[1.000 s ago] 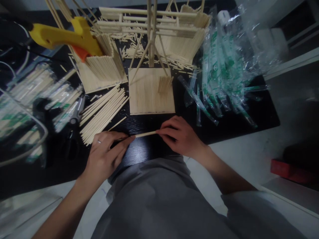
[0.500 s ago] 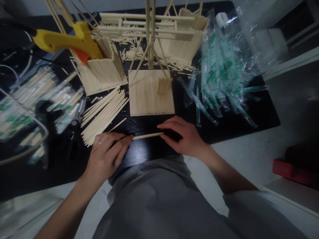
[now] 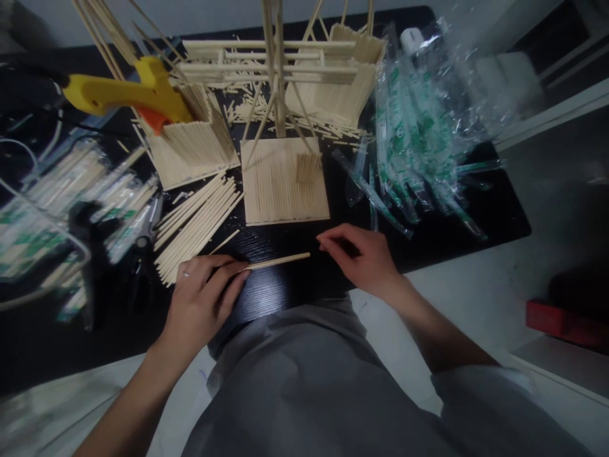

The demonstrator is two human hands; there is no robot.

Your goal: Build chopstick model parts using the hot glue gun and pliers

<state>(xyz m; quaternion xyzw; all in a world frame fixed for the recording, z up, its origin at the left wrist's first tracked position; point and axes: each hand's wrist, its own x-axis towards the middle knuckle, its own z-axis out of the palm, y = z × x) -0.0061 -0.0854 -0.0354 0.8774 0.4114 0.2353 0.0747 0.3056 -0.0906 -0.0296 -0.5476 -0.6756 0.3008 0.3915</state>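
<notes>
A thin wooden stick (image 3: 280,260) lies across the black table's near edge. My left hand (image 3: 202,304) is closed on the stick's left end, fingers pressed together over it. My right hand (image 3: 366,260) hovers just right of the stick's free end with fingers apart, holding nothing. Directly beyond the stick lies a flat square panel of glued sticks (image 3: 283,181) with a small block of sticks standing on it.
A loose pile of sticks (image 3: 197,219) lies to the left, scissors (image 3: 143,238) beside it. A yellow glue gun (image 3: 128,92) rests on a stick-built box (image 3: 190,146). A tall stick frame (image 3: 276,63) rises behind. Plastic wrappers (image 3: 419,139) cover the right; wrapped chopsticks (image 3: 57,197) the left.
My right hand has let go of the stick's right end and moved to the right. The left hand keeps its hold; the camera view has shifted slightly.
</notes>
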